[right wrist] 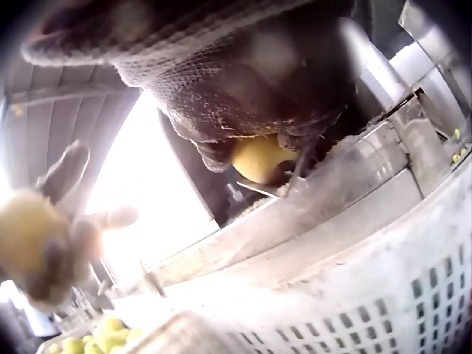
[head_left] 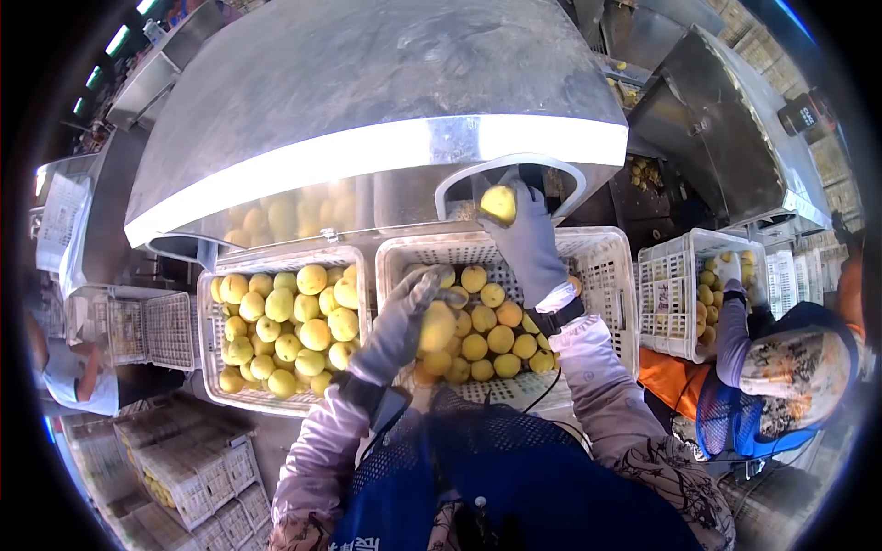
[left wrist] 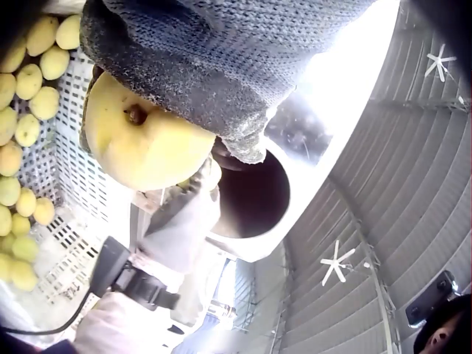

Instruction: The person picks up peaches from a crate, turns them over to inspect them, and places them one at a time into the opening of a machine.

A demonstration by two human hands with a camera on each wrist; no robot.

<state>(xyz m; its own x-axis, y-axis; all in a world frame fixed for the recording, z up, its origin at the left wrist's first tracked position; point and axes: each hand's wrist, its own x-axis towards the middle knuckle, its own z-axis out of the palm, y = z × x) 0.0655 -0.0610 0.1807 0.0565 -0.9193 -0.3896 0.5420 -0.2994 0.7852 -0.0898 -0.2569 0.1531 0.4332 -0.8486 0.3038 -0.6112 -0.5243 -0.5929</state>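
Observation:
My left hand (head_left: 401, 320), in a grey knit glove, grips a round yellow fruit (head_left: 435, 327) above the middle crate. The left wrist view shows the stem hollow of this fruit (left wrist: 144, 140), with the gloved fingers across its upper side. Farther forward, my gloved right hand (head_left: 531, 241) holds another yellow fruit (head_left: 499, 203) at the rounded opening (head_left: 511, 163) in the metal machine's front. From the right wrist view, that fruit (right wrist: 259, 158) peeks out beneath the fingers. Below both hands sits a white slotted crate (head_left: 597, 246) of yellow fruit.
A second white crate (head_left: 204, 323) full of yellow fruit stands on the left. The metal machine (head_left: 367, 69) spans the front. On the right, another person (head_left: 781, 376) reaches into a crate (head_left: 666, 298) of fruit. Stacked crates (head_left: 202, 477) stand at lower left.

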